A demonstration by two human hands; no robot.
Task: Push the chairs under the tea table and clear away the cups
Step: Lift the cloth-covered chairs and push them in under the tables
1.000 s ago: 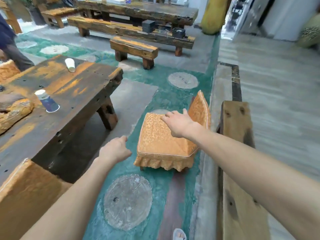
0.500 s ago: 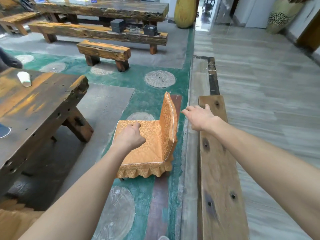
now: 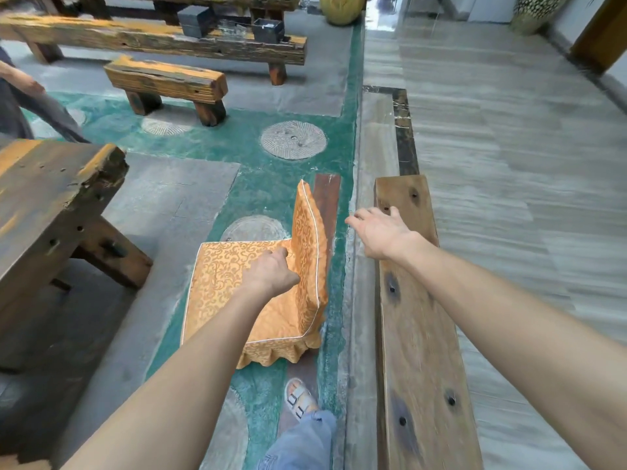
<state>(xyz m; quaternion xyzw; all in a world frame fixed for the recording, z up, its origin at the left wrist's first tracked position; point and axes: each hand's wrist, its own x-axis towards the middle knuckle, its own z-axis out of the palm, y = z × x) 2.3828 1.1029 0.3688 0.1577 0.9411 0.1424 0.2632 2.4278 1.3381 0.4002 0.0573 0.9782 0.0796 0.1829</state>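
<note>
A low orange patterned chair (image 3: 227, 283) with an upright backrest stands on the green floor, to the right of the dark wooden tea table (image 3: 44, 198). My left hand (image 3: 271, 273) rests on the seat where it meets the backrest, fingers curled into that crease. My right hand (image 3: 380, 232) hovers with fingers spread just right of the backrest, above the end of a wooden plank bench (image 3: 417, 334). No cups are in view.
A short wooden bench (image 3: 166, 79) and a long one (image 3: 152, 39) carrying black boxes (image 3: 196, 20) stand farther back. Another person's leg (image 3: 51, 113) is at the far left. My sandalled foot (image 3: 298, 398) is behind the chair. Grey tiled floor lies to the right.
The view swung right, and the cups on the table dropped out of sight. My left hand slid along the seat to the backrest. My right hand left the seat for the plank bench.
</note>
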